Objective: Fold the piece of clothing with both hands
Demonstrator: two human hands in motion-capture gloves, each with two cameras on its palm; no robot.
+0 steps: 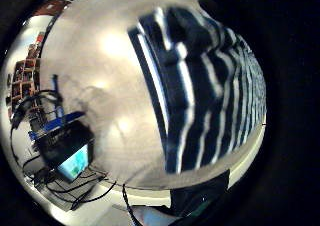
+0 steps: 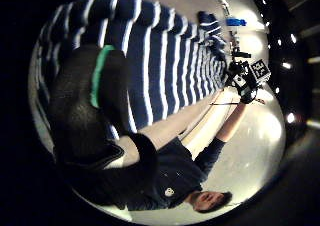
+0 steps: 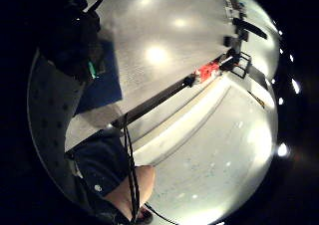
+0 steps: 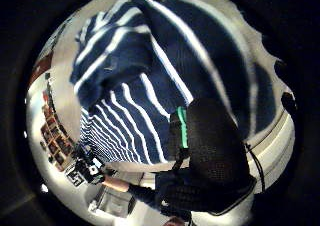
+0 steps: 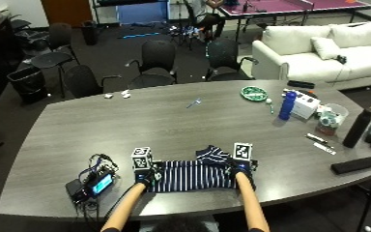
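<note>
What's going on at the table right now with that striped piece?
A person is folding a navy and white striped garment near the table's front edge. The left hand is at its left end and the right hand at its right end, beside a bunched-up part. It lies in a narrow band, not finished.

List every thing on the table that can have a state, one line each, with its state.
striped garment: lying on the table near its front edge, partly folded, bunched at the right far corner.
left hand: on the garment's left edge; grip cannot be told.
right hand: on the garment's right edge; grip cannot be told.
blue bottle: upright, cap on.
black bottle: upright, closed.
small screen device: screen lit.
</note>
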